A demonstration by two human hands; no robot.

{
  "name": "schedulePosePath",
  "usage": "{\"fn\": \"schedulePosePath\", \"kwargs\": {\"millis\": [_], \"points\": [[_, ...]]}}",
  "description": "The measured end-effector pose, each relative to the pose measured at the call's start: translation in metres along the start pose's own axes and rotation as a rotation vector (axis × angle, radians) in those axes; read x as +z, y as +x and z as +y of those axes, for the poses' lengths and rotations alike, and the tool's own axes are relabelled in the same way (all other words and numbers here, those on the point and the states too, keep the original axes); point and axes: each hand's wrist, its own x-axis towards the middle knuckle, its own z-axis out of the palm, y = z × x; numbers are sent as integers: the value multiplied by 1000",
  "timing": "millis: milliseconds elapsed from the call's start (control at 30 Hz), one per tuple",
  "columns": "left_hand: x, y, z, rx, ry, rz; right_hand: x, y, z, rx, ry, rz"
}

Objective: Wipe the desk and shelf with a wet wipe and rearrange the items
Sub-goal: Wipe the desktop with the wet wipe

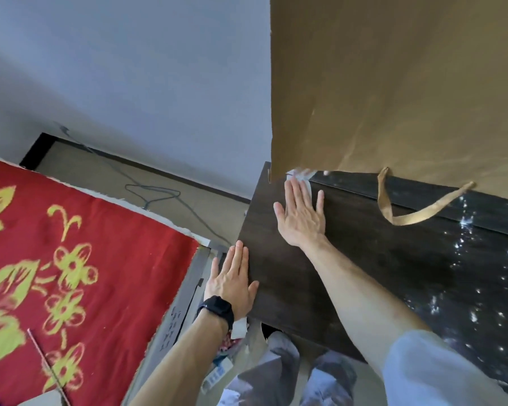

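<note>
A dark brown wooden desk top (329,259) fills the middle of the head view. My right hand (301,213) lies flat on it with straight fingers, pressing a white wet wipe (301,175) against the far edge of the desk; only the wipe's upper end shows past my fingertips. My left hand (232,281), with a black watch on its wrist, rests flat with straight fingers on the desk's left edge. A large brown paper bag (393,83) with a ribbon handle (414,213) stands on the desk just behind the wipe.
A red cloth with yellow flowers (71,259) covers a bed or table at the left. A grey cable (159,191) runs over the floor by the wall. The desk's right part (467,259) is glossy black with white specks. My knees (305,370) are below the desk edge.
</note>
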Motion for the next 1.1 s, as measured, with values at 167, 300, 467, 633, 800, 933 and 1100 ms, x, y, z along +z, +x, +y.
{"fn": "schedulePosePath", "kwargs": {"millis": [167, 300, 467, 633, 800, 933, 1100], "points": [[-1, -1, 3, 4, 8, -6, -3, -73, 83, 432, 92, 44], [3, 0, 1, 15, 18, 23, 3, -85, 68, 537, 123, 55], [15, 0, -1, -1, -6, 25, 36, -90, -20, 8, 35, 42], [19, 0, -5, 26, -14, 29, 25, -123, 82, 283, 21, 61], [26, 1, -8, 21, -35, 47, 18, -131, 88, 569, 120, 129], [25, 5, -7, 7, -36, 1, 43, -122, 2, 105, 93, 100], [20, 5, -6, 10, -37, -27, 36, -153, 82, 243, 17, 87]]}}
